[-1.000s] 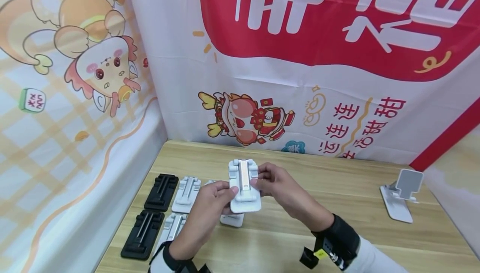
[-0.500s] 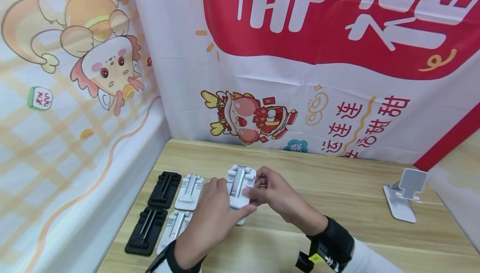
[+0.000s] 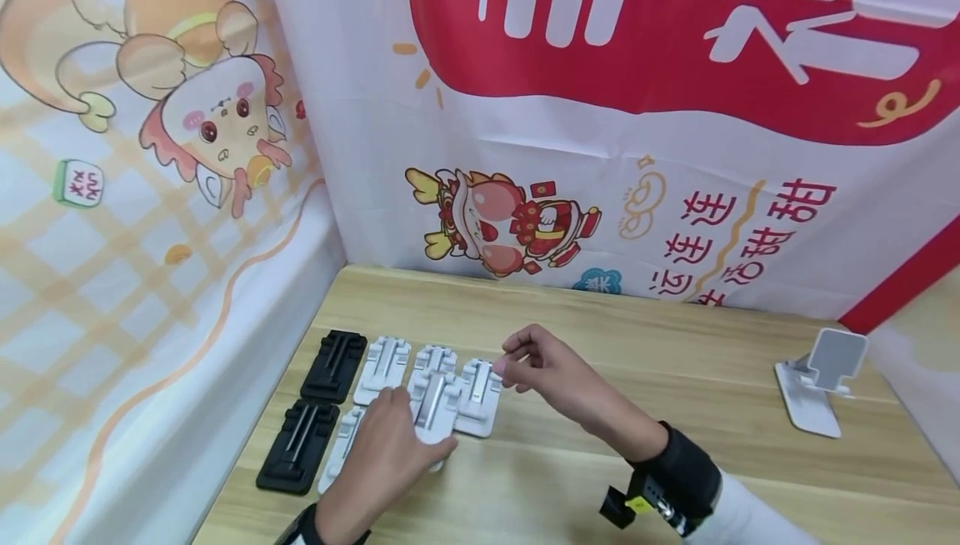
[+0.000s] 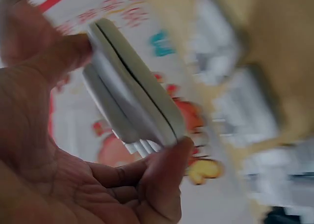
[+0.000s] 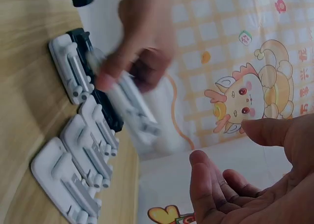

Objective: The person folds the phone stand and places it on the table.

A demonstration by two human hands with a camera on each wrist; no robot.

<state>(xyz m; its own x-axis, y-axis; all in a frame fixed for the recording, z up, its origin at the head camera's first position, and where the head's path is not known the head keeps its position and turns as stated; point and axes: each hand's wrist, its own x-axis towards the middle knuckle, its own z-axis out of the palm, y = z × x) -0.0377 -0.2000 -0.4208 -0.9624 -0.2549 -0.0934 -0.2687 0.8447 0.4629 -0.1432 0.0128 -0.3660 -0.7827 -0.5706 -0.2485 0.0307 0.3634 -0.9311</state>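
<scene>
My left hand [image 3: 382,453] holds a folded white phone stand [image 3: 435,416] above the row of stands on the table. In the left wrist view, the thumb and fingers pinch this stand [image 4: 140,86] by its edges, and it is seen edge-on. My right hand [image 3: 558,378] hovers to the right, just off the corner of another folded white stand [image 3: 480,403] that lies on the table. In the right wrist view, the right hand [image 5: 260,180] has loosely bent fingers with nothing between them.
Two folded black phone stands [image 3: 333,366] lie at the left, beside more folded white ones [image 3: 384,370]. An unfolded white stand [image 3: 813,395] stands far right on the wooden table [image 3: 637,462]. Printed cloth [image 3: 360,170] hangs behind and at the left.
My left hand carries the white stand leftward and down. My right hand has let go of it and stays to the right. A white stand on the table has come into view.
</scene>
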